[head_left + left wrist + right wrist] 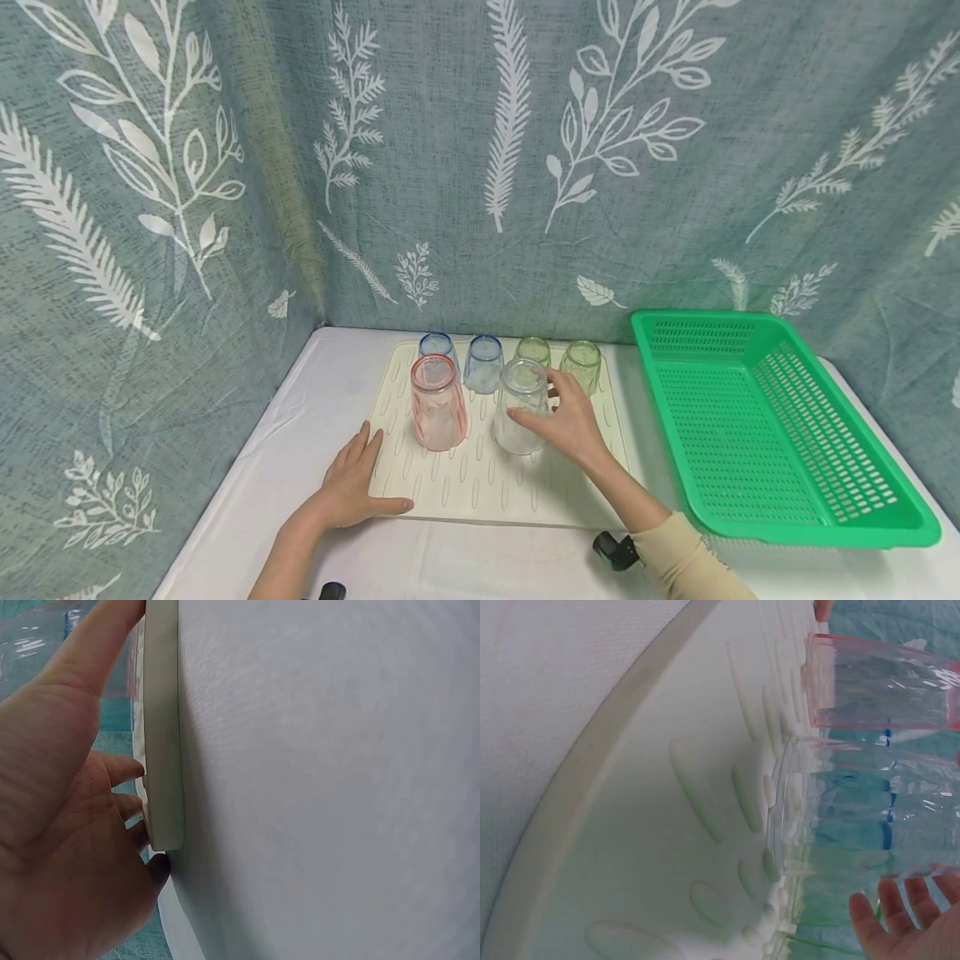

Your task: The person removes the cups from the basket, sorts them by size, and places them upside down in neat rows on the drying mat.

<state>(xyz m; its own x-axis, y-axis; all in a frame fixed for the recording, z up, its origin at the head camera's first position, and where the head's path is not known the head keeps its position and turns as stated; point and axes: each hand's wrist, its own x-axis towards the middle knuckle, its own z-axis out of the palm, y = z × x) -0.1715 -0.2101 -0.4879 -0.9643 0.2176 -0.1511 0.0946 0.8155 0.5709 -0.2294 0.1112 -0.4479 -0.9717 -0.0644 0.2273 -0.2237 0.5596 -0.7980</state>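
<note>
My right hand (567,423) holds a clear drinking glass (519,392) turned upside down, thumb across its front and fingers at its right side. The glass's rim is down at the ribbed cream drying mat (465,500), as the right wrist view also shows. To its left a pink glass (438,415) with a red-tinted base stands inverted on the mat. At the mat's front left corner rests my left hand (348,490), fingers spread along the edge and holding nothing. Behind are two smaller blue glasses (483,367) and two green glasses (581,367), all inverted.
A green perforated plastic basket (678,450) stands to the right of the mat on the white tablecloth (450,567). Blue-green curtains (450,167) with white leaf prints close off the back and sides.
</note>
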